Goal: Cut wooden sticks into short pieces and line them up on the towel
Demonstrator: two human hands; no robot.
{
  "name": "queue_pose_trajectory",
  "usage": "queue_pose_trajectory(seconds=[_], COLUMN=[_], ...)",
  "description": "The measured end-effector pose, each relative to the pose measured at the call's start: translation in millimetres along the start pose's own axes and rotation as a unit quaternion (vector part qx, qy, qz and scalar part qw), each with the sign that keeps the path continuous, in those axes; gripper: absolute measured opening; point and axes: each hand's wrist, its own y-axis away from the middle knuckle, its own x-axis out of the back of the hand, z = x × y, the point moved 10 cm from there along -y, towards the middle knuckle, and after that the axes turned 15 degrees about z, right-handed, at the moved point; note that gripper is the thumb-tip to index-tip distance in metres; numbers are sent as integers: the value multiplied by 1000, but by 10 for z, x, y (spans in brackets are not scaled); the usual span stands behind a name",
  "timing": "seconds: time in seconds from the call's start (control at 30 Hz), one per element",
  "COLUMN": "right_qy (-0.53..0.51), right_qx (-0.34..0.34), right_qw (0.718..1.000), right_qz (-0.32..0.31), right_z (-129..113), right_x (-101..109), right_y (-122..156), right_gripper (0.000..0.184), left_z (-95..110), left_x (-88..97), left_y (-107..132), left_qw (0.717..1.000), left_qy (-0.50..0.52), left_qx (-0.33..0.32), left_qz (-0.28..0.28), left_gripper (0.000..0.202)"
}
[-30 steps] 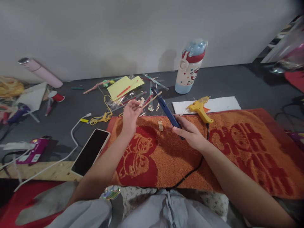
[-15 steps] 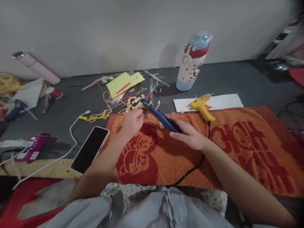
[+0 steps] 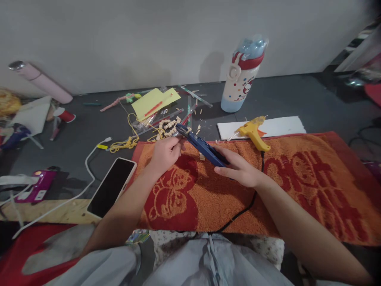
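Observation:
My right hand (image 3: pixel 241 166) is wrapped round the lower end of a long blue hand tool (image 3: pixel 205 150), whose exact kind I cannot make out. The tool slants up to the left over the towel, and its looped tip is beside my left hand (image 3: pixel 167 152). My left fingers are closed in a pinch at that tip; whatever they hold is hidden. Just beyond them lies a cluster of small pale wooden pieces (image 3: pixel 169 125). A few more pale pieces (image 3: pixel 202 156) rest on the orange towel (image 3: pixel 220 194) under the tool.
A yellow glue gun (image 3: pixel 253 133) lies on a white board (image 3: pixel 282 126). Behind it stands a bottle (image 3: pixel 239 85). Yellow paper (image 3: pixel 154 104), plastic strips and yellow cord (image 3: pixel 126 144) are scattered left of centre. A phone (image 3: pixel 112 186) lies beside my left forearm.
The view has shifted slightly. Both hands keep their grip and nearly the same place; the blue tool's tip appears turned a little against the left fingers.

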Motion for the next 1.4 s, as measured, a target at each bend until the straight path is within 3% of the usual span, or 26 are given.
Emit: queue_pose_trajectory(seconds=[0.8,0.87,0.93,1.0,1.07,1.13,1.17,1.23,1.3,1.4], right_qy=[6,-7,-31,-62,-92,-115,-123,-132,-131,-123], right_qx=[-42,-51,-62,-74,-84,-88,-88,-80,-68,-56], right_qw=[999,999,997,994,990,987,986,986,988,990], right_qz=[-1,8,27,49,66,74,72,62,51,41], right_z=[71,82,96,113,130,133,128,101,62,13], right_x=[-27,-38,-36,-29,-31,-50,-71,-127,-178,-226], right_y=[7,0,-14,-30,-38,-38,-34,-20,-4,12], right_gripper=[51,52,53,55,57,58,58,58,59,59], left_z=[-14,32,145,253,275,193,177,243,257,194], left_x=[-43,16,150,247,161,-122,-267,-525,-654,-724], left_y=[18,10,15,58,117,231,307,441,508,562], left_qw=[998,995,987,982,993,996,983,929,884,858], left_qy=[-51,-87,-112,-100,-44,50,122,287,372,400], left_qx=[-35,-51,-74,-75,-31,76,130,204,257,310], left_qz=[-27,11,87,141,108,-2,-47,-115,-118,-90], left_gripper=[25,22,12,14,21,25,29,36,45,51])
